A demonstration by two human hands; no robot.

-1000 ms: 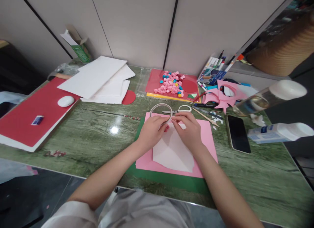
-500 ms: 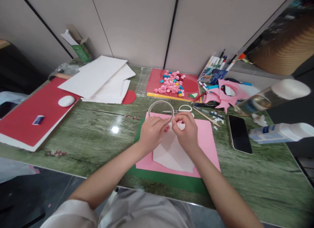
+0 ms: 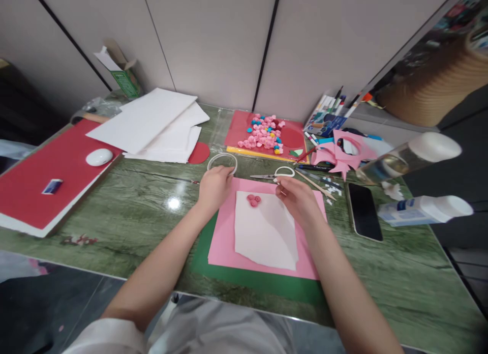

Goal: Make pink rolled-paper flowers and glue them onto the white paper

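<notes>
My left hand (image 3: 214, 187) rests at the far left corner of a pink sheet (image 3: 224, 237), fingers curled onto a clear ring (image 3: 222, 160) that lies on the green table. My right hand (image 3: 296, 197) hovers over the sheet's far right corner with its fingers curled together, just short of the white-handled scissors (image 3: 280, 173); I cannot see whether it holds anything. A white paper (image 3: 267, 232) lies on the pink sheet, which sits on a green sheet (image 3: 206, 265). Three small pink balls (image 3: 253, 200) sit at the white paper's far edge, between my hands.
A pile of pink and blue paper balls (image 3: 263, 135) lies on a red sheet at the back. White boards (image 3: 152, 122), a red board (image 3: 38, 176) with a white mouse (image 3: 99, 156), a phone (image 3: 362, 211), two bottles (image 3: 423, 209), markers (image 3: 328, 110) and a pink cutout (image 3: 343, 150) surround the work area.
My hands have parted, uncovering the three pink balls on the white paper. My left hand went left and back with the ring; my right hand drew right toward the scissors.
</notes>
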